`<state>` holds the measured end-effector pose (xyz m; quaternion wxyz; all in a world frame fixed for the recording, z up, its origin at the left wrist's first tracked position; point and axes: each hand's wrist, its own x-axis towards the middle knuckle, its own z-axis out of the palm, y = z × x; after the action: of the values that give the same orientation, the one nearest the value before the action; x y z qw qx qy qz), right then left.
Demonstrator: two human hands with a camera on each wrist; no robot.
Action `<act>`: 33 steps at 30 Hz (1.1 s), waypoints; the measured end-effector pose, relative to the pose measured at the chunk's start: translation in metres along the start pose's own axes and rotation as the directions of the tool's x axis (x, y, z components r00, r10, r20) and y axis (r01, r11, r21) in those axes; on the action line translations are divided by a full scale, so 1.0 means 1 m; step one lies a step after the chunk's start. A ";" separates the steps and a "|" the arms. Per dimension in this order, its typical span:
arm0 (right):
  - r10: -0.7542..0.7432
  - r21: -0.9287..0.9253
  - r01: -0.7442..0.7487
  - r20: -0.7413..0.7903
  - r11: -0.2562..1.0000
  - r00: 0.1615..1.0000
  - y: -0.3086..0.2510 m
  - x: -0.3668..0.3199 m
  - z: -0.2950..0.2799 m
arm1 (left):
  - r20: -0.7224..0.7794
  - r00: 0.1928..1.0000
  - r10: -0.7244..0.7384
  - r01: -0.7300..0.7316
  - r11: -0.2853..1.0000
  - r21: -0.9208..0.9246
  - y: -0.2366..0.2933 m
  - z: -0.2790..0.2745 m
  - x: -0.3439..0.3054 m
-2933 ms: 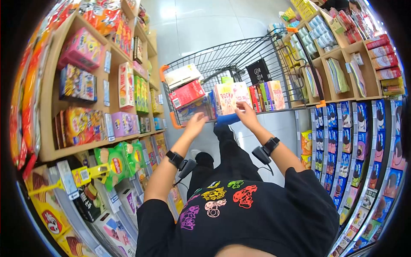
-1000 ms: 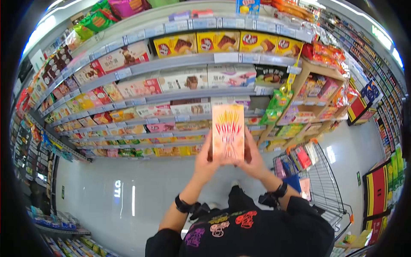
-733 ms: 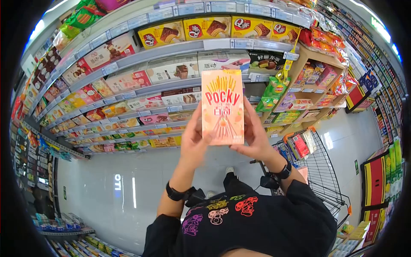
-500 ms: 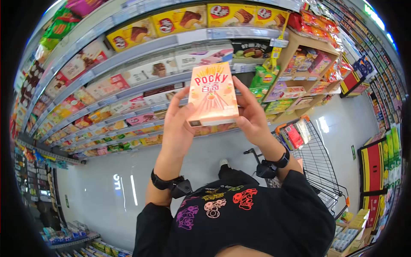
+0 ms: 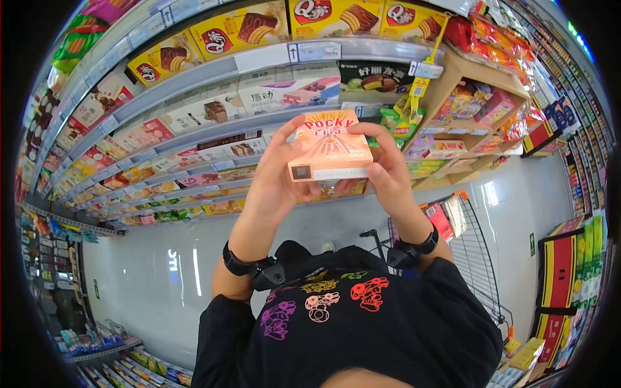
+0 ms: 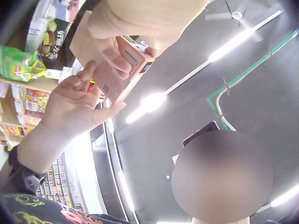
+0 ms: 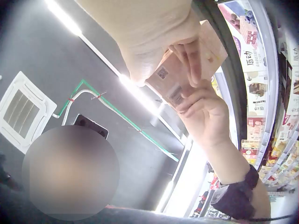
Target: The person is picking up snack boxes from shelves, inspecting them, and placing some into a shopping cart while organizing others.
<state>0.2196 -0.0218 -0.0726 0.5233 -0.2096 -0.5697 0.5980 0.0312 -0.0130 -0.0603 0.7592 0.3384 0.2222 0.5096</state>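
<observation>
A peach-coloured Pocky box (image 5: pixel 331 150) is held between both hands in front of the snack shelves, tilted so its narrow end faces the head camera. My left hand (image 5: pixel 273 178) grips its left side, thumb at the front edge and fingers passing behind and beneath. On the opposite side my right hand (image 5: pixel 392 173) holds it, with fingers over the upper right edge and the thumb near the lower corner. In the left wrist view, fingers reach across the back of the box (image 6: pixel 112 77). A small square code shows on the box (image 7: pixel 180 77) in the right wrist view.
Shelves ahead bear yellow Q-marked cake boxes (image 5: pixel 239 32) and white snack boxes (image 5: pixel 291 90). A wooden display rack (image 5: pixel 453 97) stands at the right. Below it is a wire shopping cart (image 5: pixel 475 258) holding red and white packages.
Earlier the hands were over the cart, near boxes in it; then they held the Pocky box upright before the shelves. Since then the box has tipped back, bringing its narrow end into view.
</observation>
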 end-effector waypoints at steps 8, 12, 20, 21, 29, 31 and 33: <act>-0.288 -0.492 0.329 0.160 0.806 0.944 -0.024 0.016 -0.001 | 0.154 0.969 0.193 -0.232 0.925 0.302 0.036 0.017 0.000; -0.409 -0.687 0.553 0.386 0.471 0.827 -0.049 0.043 0.008 | 0.371 0.864 0.339 -0.474 0.797 0.375 0.063 0.021 -0.007; -0.510 -0.772 0.618 0.476 0.148 0.717 -0.113 0.157 0.034 | 0.374 0.799 0.471 -0.599 0.564 0.569 0.174 0.038 0.038; -0.499 -0.779 0.618 0.495 0.109 0.711 -0.123 0.174 0.037 | 0.393 0.790 0.471 -0.607 0.508 0.611 0.190 0.039 0.051; -0.364 -0.907 0.417 0.405 -0.047 0.839 -0.160 0.273 0.037 | 0.568 0.785 0.246 -0.598 0.060 0.800 0.292 0.040 0.123; -0.358 -0.895 0.443 0.398 0.053 0.845 -0.154 0.293 0.028 | 0.556 0.790 0.260 -0.582 0.031 0.813 0.302 0.032 0.140; -0.300 -0.914 0.383 0.331 0.133 0.895 -0.151 0.308 0.023 | 0.484 0.828 0.282 -0.502 -0.010 0.865 0.306 0.026 0.155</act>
<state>0.1463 0.2041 0.1762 0.3807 -0.3318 -0.8630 -0.0144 -0.0830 0.1996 0.1847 0.1850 0.8375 0.3289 0.3953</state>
